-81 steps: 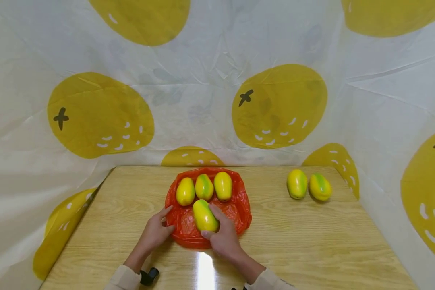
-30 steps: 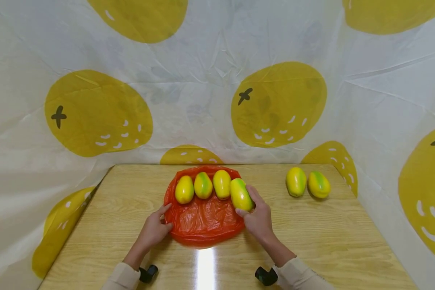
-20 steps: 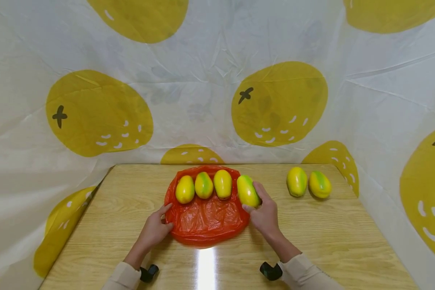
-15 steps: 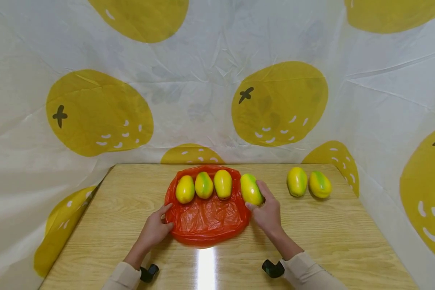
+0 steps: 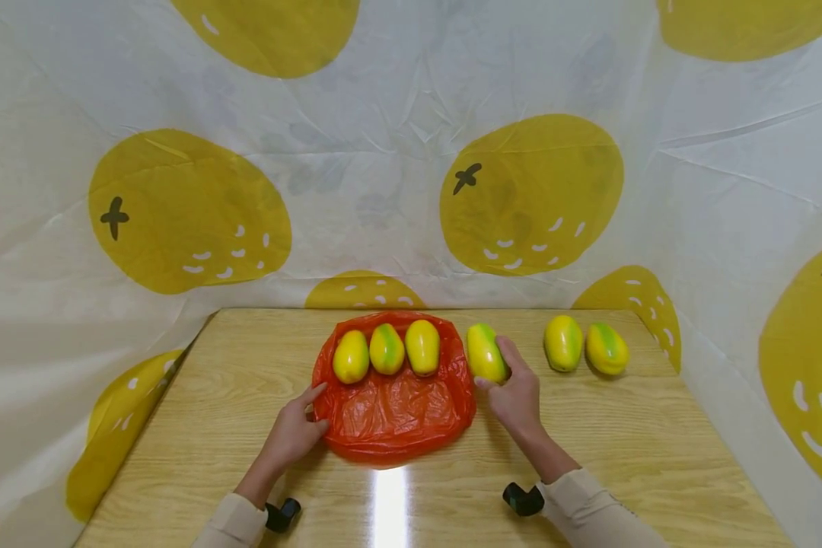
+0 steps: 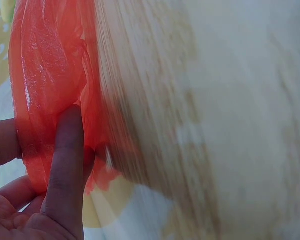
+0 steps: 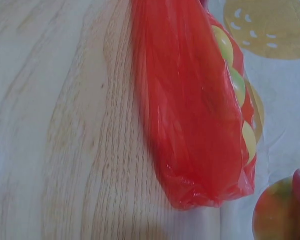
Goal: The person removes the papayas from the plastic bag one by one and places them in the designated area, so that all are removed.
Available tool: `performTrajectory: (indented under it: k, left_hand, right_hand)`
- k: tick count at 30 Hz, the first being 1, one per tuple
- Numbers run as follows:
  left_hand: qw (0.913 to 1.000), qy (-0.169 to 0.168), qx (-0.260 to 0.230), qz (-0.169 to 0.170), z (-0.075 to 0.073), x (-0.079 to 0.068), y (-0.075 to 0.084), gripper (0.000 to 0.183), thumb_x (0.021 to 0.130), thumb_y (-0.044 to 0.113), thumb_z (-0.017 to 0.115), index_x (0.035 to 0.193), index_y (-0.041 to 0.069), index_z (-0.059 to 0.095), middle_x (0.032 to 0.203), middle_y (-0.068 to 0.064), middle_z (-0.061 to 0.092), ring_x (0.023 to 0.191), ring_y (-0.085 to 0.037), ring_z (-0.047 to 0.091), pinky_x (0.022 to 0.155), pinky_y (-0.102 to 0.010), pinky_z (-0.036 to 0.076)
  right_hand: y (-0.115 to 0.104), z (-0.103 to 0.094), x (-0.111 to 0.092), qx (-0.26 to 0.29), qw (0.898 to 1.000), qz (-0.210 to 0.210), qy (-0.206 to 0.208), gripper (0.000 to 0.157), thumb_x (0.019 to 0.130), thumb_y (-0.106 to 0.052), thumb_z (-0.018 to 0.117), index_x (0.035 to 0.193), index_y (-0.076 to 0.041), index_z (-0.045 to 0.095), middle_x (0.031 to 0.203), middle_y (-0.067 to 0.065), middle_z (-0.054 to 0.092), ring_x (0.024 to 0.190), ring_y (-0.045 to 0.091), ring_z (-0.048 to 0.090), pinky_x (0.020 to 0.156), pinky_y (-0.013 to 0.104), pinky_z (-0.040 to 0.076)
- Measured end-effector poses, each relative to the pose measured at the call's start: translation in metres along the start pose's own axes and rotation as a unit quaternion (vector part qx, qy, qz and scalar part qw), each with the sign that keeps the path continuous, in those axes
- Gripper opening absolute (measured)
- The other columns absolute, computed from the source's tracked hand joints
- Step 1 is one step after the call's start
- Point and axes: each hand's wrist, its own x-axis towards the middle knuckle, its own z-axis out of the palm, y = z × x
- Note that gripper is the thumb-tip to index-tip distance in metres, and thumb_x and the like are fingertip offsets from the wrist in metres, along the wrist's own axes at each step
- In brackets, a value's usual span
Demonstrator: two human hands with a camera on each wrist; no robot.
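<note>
My right hand grips a yellow-green papaya just right of a red plastic bag. In the right wrist view only part of that papaya shows, at the lower right corner, with a fingertip on it. The bag lies spread with its rim opened wide. Inside it, three papayas stand in a row along the back: one at left, one in the middle and one at right. My left hand holds the bag's left edge, its wall pinched between thumb and fingers in the left wrist view.
Two more papayas, one beside another, lie at the back right of the wooden table. A white cloth printed with yellow fruit hangs behind and along both sides. Light glares off the table's front.
The right hand has carried its papaya from over the bag's middle rightward past the bag's right rim. The left hand has stayed at the bag's left edge. The other papayas have not moved.
</note>
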Motion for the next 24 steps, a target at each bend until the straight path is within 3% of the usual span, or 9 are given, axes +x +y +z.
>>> performTrajectory:
  k: [5, 10, 20, 24]
  left_hand:
    - [1.0, 0.004, 0.002, 0.002, 0.0, 0.0, 0.0, 0.073, 0.088, -0.002, 0.066, 0.158, 0.005, 0.044, 0.168, -0.031, 0.026, 0.13, -0.038, 0.057, 0.071, -0.023, 0.054]
    - [1.0, 0.003, -0.002, -0.001, 0.0, 0.0, -0.001, 0.073, 0.088, -0.002, 0.067, 0.158, 0.005, 0.044, 0.167, -0.031, 0.027, 0.119, -0.034, 0.06, 0.07, -0.025, 0.055]
    - [1.0, 0.006, -0.002, 0.001, 0.0, -0.001, -0.001, 0.073, 0.088, -0.002, 0.067, 0.157, 0.005, 0.045, 0.167, -0.031, 0.029, 0.117, -0.035, 0.063, 0.075, -0.028, 0.061]
    - [1.0, 0.003, -0.005, 0.0, 0.0, -0.001, -0.001, 0.073, 0.089, -0.002, 0.067, 0.158, 0.006, 0.044, 0.167, -0.03, 0.028, 0.113, -0.034, 0.063, 0.071, -0.027, 0.059]
  right_hand:
    - [0.002, -0.002, 0.002, -0.001, 1.0, -0.009, 0.018, 0.078, 0.086, 0.005, 0.077, 0.156, 0.001, 0.043, 0.165, 0.022, 0.04, 0.155, 0.039, 0.035, 0.127, 0.054, 0.028]
    - [0.006, -0.004, 0.005, -0.012, 0.999, -0.009, 0.029, 0.077, 0.086, 0.004, 0.077, 0.156, 0.001, 0.044, 0.165, 0.022, 0.041, 0.154, 0.041, 0.036, 0.126, 0.056, 0.029]
    - [0.011, -0.007, 0.011, -0.013, 1.0, 0.0, 0.027, 0.079, 0.088, 0.003, 0.076, 0.158, -0.001, 0.041, 0.167, 0.018, 0.038, 0.157, 0.037, 0.033, 0.129, 0.052, 0.026]
    - [0.011, -0.009, 0.013, -0.012, 1.0, 0.0, 0.026, 0.079, 0.088, 0.002, 0.076, 0.159, 0.0, 0.04, 0.168, 0.019, 0.038, 0.157, 0.037, 0.032, 0.129, 0.052, 0.025]
